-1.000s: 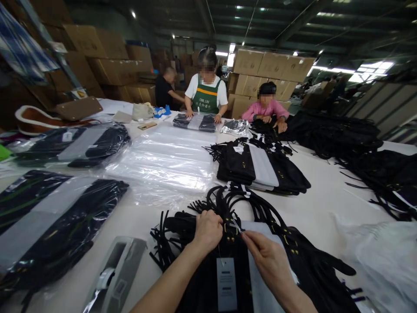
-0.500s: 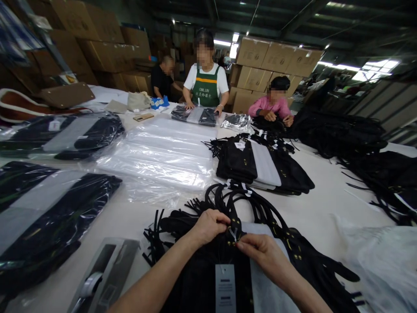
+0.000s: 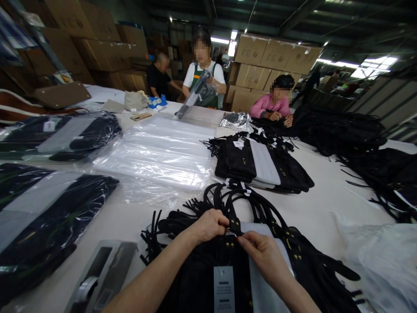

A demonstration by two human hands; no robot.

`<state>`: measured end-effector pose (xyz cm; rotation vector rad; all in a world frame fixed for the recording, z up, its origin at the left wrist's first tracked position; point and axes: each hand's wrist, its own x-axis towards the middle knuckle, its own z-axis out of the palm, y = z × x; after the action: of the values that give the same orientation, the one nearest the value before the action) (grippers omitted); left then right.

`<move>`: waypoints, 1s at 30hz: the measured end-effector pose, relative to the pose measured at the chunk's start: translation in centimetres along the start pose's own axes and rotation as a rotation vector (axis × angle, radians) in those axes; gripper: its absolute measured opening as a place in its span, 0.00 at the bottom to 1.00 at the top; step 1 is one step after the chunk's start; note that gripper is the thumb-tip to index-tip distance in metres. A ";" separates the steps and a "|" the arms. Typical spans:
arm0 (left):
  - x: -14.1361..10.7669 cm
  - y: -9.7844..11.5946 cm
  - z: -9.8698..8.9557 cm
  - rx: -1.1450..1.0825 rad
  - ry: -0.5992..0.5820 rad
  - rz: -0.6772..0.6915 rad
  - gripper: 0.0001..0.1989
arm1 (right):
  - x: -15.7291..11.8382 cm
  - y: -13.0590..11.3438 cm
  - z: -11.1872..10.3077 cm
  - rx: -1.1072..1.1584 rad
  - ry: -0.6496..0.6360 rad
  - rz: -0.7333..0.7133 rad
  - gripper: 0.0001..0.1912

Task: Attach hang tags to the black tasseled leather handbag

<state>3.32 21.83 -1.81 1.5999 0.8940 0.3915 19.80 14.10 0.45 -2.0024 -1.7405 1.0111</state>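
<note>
**A:** What did the left hand (image 3: pixel 208 226) do, please?

**B:** It was closed on a narrow black strap with small gold-coloured studs (image 3: pixel 235 226), at the lower middle of the frame. The fingers pressed on it from the left side.

**A:** And the right hand (image 3: pixel 263 254)?

**B:** Its thumb and forefinger (image 3: pixel 243 238) were pressed together in a pinch at the same strap, just beside the studs (what sat exactly between the fingertips was too small to tell).

**A:** Where did the bag lie?

**B:** A black fabric bag (image 3: pixel 205 278) lay flat on the long white table (image 3: pixel 325 204), directly under both hands. It had a rectangular pale grey panel (image 3: pixel 267 261) and a paper hang tag (image 3: pixel 224 284), and its loose black straps (image 3: pixel 228 200) spread out above the hands.

**A:** What was near it?

**B:** A grey tape dispenser (image 3: pixel 100 276) stood at the lower left, and a white plastic sack (image 3: pixel 381 265) lay at the lower right. Clear plastic sheets (image 3: pixel 156 152) lay in the middle of the table.

**A:** Were other people there?

**B:** Yes. In the upper middle, a co-worker in a green apron (image 3: pixel 219 78) held up a black item wrapped in clear plastic (image 3: pixel 198 93). To the right, a person in a pink top (image 3: pixel 273 108) sat behind a heap of black bags (image 3: pixel 335 132).
</note>
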 end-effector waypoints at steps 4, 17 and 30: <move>0.1 -0.2 -0.1 -0.004 -0.038 0.034 0.10 | -0.2 -0.5 1.6 -0.268 0.172 0.017 0.17; 0.7 -1.1 0.7 -0.067 0.045 0.041 0.02 | -0.2 -0.5 1.9 -0.271 0.139 -0.001 0.14; -2.8 -1.5 -1.8 -0.026 0.393 0.059 0.06 | 1.3 -2.1 1.8 -0.110 0.255 -0.362 0.10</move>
<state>-0.25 21.02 -2.13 1.5540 1.1321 0.7742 17.07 15.42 0.08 -1.6978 -1.9499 0.5307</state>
